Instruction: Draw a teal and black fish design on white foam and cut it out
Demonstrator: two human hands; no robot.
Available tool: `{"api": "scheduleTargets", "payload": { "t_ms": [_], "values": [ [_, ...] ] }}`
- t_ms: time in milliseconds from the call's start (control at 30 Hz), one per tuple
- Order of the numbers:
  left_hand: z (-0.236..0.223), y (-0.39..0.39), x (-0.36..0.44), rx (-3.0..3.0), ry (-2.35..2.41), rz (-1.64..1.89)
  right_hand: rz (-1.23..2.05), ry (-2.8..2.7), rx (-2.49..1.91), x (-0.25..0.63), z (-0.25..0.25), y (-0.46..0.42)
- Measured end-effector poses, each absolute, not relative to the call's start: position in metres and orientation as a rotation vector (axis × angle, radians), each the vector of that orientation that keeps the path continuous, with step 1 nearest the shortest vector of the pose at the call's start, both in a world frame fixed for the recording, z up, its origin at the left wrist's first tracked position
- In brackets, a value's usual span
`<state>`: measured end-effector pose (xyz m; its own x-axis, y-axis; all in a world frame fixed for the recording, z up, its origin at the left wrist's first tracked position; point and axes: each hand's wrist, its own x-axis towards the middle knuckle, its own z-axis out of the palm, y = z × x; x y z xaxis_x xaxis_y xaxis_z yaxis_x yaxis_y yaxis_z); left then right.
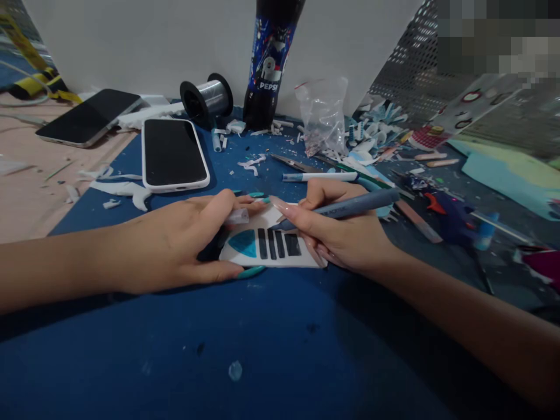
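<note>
A small white card [286, 262] lies on the blue table top, bearing a teal rounded shape and several dark stripes. My left hand [192, 239] steadies its left side, thumb at the near edge and fingers at the far edge. A clear marker cap [237, 216] shows by the left index finger. My right hand [345, 227] grips a grey acrylic marker [350, 205], tip down at the card near the stripes; the side of this hand rests on the card's right part. A white and blue pen [319, 177] lies just beyond the right hand.
Behind the hands are a white-cased phone [175, 154], a dark phone [90, 116], a wire spool [206, 98], a Pepsi bottle [271, 64] and a clear plastic bag [324, 116]. White scraps [380, 125] and a dark glue gun [457, 216] lie to the right.
</note>
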<state>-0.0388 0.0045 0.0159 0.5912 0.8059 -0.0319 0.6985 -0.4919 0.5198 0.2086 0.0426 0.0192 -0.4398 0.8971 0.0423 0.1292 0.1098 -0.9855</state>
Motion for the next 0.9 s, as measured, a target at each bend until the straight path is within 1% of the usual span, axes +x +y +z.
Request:
{"api": "scheduleTargets", "payload": {
  "t_ms": [100, 467, 900],
  "values": [
    [0.015, 0.006, -0.039, 2.315, 1.222, 0.281, 1.381, -1.71, -1.03, 0.21, 0.019, 0.043],
    [0.006, 0.014, -0.045, 2.355, 1.094, 0.319, 1.354, -1.743, -0.997, 0.21, 0.018, 0.043],
    [0.008, 0.012, -0.043, 2.297, 1.155, 0.343, 1.289, -1.767, -1.015, 0.211, 0.017, 0.044]
  ]
}}
